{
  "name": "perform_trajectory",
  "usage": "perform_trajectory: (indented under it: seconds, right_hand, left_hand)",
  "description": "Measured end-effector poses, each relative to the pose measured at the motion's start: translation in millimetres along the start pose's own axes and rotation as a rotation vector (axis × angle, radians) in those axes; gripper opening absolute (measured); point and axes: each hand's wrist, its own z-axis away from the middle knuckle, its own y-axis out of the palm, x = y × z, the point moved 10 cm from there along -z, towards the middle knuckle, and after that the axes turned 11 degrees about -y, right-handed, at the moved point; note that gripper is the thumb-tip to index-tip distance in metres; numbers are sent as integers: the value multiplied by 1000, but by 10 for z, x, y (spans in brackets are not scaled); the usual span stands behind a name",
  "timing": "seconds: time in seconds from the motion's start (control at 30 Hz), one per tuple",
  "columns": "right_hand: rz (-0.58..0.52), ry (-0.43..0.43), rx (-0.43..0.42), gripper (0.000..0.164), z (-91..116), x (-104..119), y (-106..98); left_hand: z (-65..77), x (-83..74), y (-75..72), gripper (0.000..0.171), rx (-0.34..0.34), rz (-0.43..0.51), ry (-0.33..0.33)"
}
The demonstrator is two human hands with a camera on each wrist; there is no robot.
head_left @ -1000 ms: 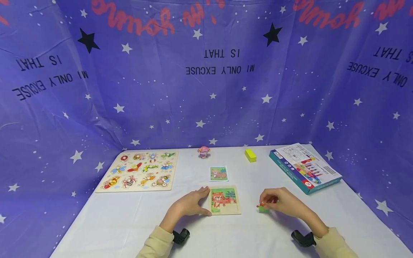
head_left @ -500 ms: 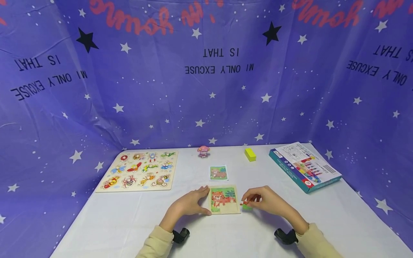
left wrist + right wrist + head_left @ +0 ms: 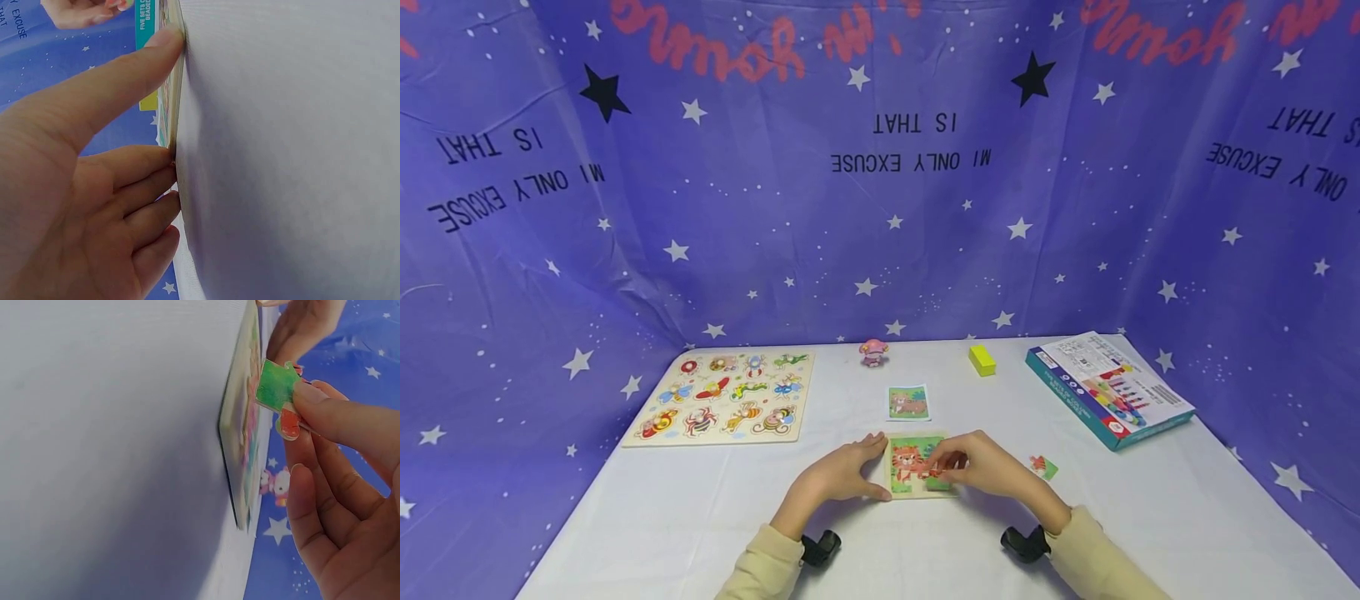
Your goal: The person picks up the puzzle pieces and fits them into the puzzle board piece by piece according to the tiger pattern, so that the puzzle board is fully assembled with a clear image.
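A small square wooden jigsaw tray (image 3: 917,497) with a red tiger picture lies flat on the white table. Along its left edge rests my left hand (image 3: 842,473), thumb at the lower corner and fingertips higher up that side, as the left wrist view also shows. My right hand (image 3: 991,468) is over the tray's right part. Its thumb and fingers pinch a green and red puzzle piece (image 3: 274,386), tilted above the tray in the right wrist view. Another puzzle piece (image 3: 1043,467) lies on the table to the right. The right hand hides part of the picture.
Behind the tray lies a picture card (image 3: 908,403). Farther back stand a pink toy figure (image 3: 873,353) and a yellow block (image 3: 982,361). An insect puzzle board (image 3: 722,400) is at left, a flat teal-edged box (image 3: 1108,390) at right.
My right hand has moved left with its puzzle piece, from the table at right to above the tray. The loose piece at right has come into sight. My left hand has stayed put.
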Motion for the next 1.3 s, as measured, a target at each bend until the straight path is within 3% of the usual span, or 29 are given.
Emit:
perform_trajectory:
  seconds: [0.57,0.87,1.3]
  right_hand:
    - [7,-47,52,15,-217,-16,199]
    - [22,25,54,15,-242,-65,211]
    - [67,51,74,18,-250,-109,242]
  left_hand:
    - [-13,-6,5,92,-2,-13,-8]
    - [-15,0,0,92,1,-10,-16]
    - [0,-7,-5,91,-2,-12,-9]
